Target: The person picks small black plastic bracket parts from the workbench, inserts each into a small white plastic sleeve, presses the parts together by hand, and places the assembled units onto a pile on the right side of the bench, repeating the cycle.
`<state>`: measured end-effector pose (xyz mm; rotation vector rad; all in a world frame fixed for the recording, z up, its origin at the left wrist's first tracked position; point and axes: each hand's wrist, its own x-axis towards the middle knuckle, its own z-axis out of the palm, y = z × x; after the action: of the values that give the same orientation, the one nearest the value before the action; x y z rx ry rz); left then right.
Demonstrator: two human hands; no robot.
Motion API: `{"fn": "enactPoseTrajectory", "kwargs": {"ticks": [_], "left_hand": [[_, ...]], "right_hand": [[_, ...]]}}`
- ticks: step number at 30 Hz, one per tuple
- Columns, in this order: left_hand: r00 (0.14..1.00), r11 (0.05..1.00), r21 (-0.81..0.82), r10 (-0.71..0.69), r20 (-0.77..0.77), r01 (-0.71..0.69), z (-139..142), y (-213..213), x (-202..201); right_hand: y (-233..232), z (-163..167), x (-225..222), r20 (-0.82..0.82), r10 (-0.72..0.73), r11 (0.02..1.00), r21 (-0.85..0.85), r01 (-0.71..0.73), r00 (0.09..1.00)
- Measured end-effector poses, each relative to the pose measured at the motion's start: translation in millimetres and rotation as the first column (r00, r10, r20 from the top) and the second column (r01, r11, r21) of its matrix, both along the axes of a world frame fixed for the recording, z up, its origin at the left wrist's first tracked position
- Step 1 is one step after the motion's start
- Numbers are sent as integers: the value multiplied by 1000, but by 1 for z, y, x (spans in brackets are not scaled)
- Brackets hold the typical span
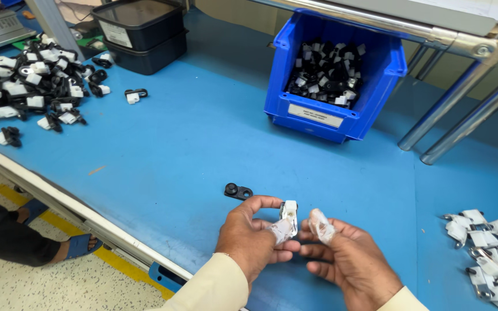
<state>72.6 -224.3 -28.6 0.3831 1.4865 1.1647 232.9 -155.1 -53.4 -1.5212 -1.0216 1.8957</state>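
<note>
My left hand (pixel 253 237) pinches a small white plastic clip (pixel 289 211) between thumb and forefinger, low in the middle of the head view. My right hand (pixel 350 260) sits just beside it, its taped forefinger tip (pixel 321 226) close to the clip; I cannot tell if it touches. Both forefingers carry white tape. A small black plastic part (pixel 238 191) lies on the blue table (pixel 203 138) just beyond my left hand.
A blue bin (pixel 334 69) of black and white parts stands at the back. A heap of assembled black and white parts (pixel 30 86) lies far left, white clips with metal rings (pixel 491 247) at the right. Black tubs (pixel 142 34) stand behind. A person's sandalled foot (pixel 70 245) is on the floor.
</note>
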Motion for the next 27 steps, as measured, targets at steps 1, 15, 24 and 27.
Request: {"fn": "enactPoseTrajectory", "kwargs": {"ticks": [1, 15, 24, 27], "left_hand": [[1000, 1000, -9, -17, -14, 17, 1, 0, 0], [929, 922, 119, -370, -19, 369, -5, -3, 2], [929, 929, 19, -369, 37, 368, 4, -3, -3], [932, 932, -17, -362, -1, 362, 6, -2, -6]], "right_hand": [[-2, -2, 2, -27, 20, 999, -39, -21, 999], [7, -17, 29, -118, 118, 975, -174, -137, 986], [6, -20, 25, -198, 43, 975, -204, -84, 979], [0, -18, 19, -233, 79, 981, -155, -117, 969]]}}
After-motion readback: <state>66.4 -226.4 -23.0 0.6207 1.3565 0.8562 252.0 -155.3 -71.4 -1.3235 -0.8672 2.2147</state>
